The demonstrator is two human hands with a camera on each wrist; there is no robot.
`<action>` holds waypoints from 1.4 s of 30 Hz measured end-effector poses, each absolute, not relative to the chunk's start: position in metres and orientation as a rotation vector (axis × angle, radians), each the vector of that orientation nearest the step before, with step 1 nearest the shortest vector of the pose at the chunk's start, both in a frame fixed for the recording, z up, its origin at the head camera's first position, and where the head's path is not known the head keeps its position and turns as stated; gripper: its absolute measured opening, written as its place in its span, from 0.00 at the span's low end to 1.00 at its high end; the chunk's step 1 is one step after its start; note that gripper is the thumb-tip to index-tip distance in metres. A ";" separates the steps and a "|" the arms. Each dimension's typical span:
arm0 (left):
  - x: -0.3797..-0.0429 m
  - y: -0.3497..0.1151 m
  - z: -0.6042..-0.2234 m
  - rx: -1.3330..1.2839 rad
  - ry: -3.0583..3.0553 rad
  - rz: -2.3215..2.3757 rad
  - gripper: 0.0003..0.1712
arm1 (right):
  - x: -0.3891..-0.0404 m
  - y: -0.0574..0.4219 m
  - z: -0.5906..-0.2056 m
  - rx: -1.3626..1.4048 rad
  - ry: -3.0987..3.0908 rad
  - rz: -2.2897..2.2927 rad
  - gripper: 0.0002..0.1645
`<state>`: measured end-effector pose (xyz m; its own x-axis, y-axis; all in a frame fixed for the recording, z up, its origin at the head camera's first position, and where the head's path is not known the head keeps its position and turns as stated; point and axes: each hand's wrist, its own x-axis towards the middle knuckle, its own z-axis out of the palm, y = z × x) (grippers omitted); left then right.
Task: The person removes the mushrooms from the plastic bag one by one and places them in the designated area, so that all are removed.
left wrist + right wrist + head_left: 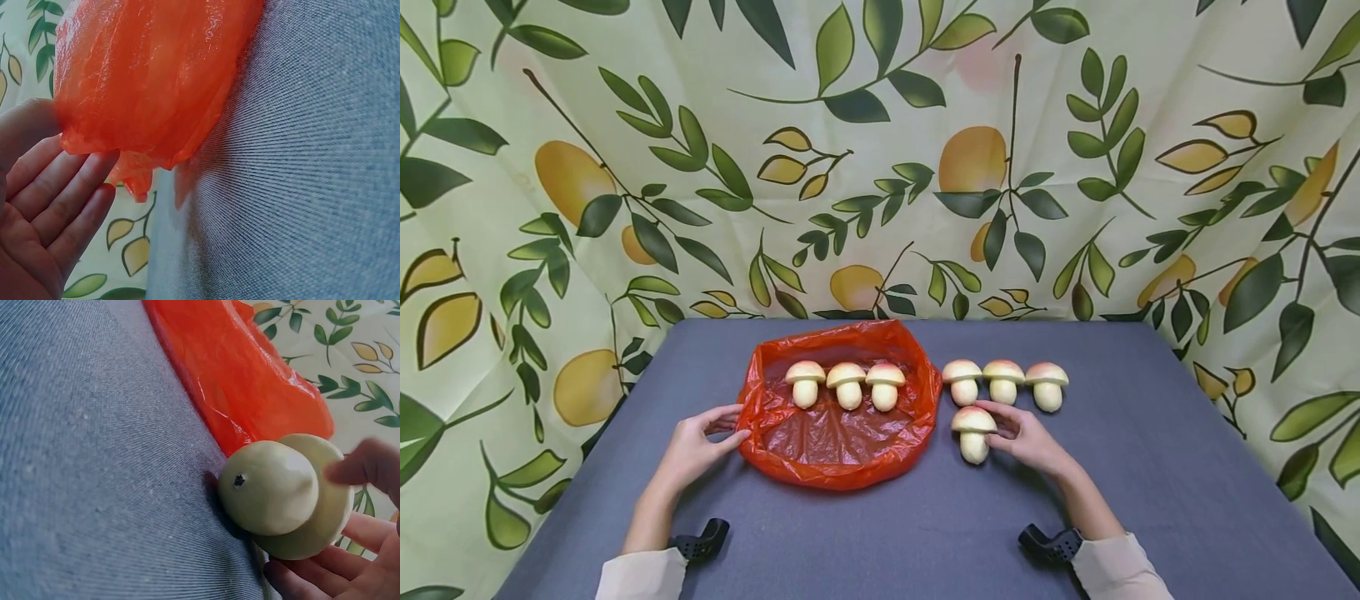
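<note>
A red plastic bag [842,477] lies spread with its mouth up on the table, and three toy mushrooms stand in a row inside it, the middle one [848,385] among them. At its left rim, my left hand [696,442] pinches the plastic between thumb and fingers; the left wrist view shows the fingertips partly behind the bag [156,75]. My right hand [1030,442] holds a single toy mushroom [974,433] to the right of the bag, thumb and fingers about its cap. Seen in the right wrist view, this mushroom [269,487] shows a dark spot on its stem end.
Three more toy mushrooms stand in a row right of the bag, behind my right hand; the middle one [1003,380] is close to its neighbours. The grey-blue table [880,542] ends at a leaf-and-fruit patterned cloth [880,208] behind and at the sides.
</note>
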<state>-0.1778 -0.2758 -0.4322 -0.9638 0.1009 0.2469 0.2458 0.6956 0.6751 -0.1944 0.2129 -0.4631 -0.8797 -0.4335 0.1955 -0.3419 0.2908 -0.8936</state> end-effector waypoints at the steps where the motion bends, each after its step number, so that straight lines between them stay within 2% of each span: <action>1: -0.178 -0.276 -0.432 -0.280 -2.713 -1.123 0.21 | -0.194 0.213 -0.463 -0.733 2.440 -1.663 0.33; 6: -0.178 -0.276 -0.433 -0.288 -2.699 -1.123 0.21 | -0.195 0.214 -0.463 -0.702 2.487 -1.579 0.43; 9: -0.178 -0.276 -0.434 -0.293 -2.690 -1.127 0.21 | -0.194 0.213 -0.464 -0.679 2.536 -1.547 0.46; 42: -0.178 -0.275 -0.433 -0.267 -2.713 -1.151 0.22 | -0.192 0.210 -0.455 -0.555 2.609 -1.626 0.42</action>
<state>-0.1780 -0.2747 -0.4330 -0.9673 0.0933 0.2359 0.2345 0.6839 0.6909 -0.1916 0.2098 -0.4552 -0.9367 -0.3061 0.1701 -0.2875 0.3947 -0.8727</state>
